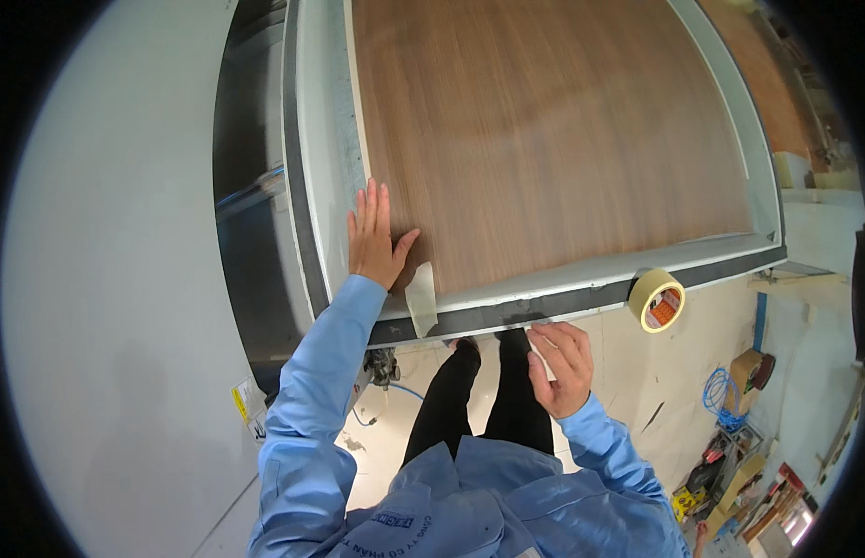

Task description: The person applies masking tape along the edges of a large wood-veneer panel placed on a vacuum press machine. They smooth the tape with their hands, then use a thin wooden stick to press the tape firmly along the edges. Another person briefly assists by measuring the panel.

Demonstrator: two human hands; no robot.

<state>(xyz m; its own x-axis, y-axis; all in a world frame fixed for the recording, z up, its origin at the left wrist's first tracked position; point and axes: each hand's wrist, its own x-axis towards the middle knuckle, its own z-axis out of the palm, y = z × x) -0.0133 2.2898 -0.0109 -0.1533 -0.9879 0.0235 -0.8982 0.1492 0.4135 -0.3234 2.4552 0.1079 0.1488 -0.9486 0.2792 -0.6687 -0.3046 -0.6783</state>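
My left hand lies flat with fingers stretched over the near left corner of a brown wood-grain board. Beside its thumb, a strip of pale masking tape runs from the board across the white bed and its black edge strip. In front of the bed, my right hand is closed, pinching a small whitish strip that looks like tape. A roll of pale yellow masking tape rests against the bed's front edge, to the right of that hand.
The white bed frames the board, with a dark gap along its left and a large grey panel beyond. Below the front edge are a dark fitting and blue hose. Coiled blue hose and tools lie at lower right.
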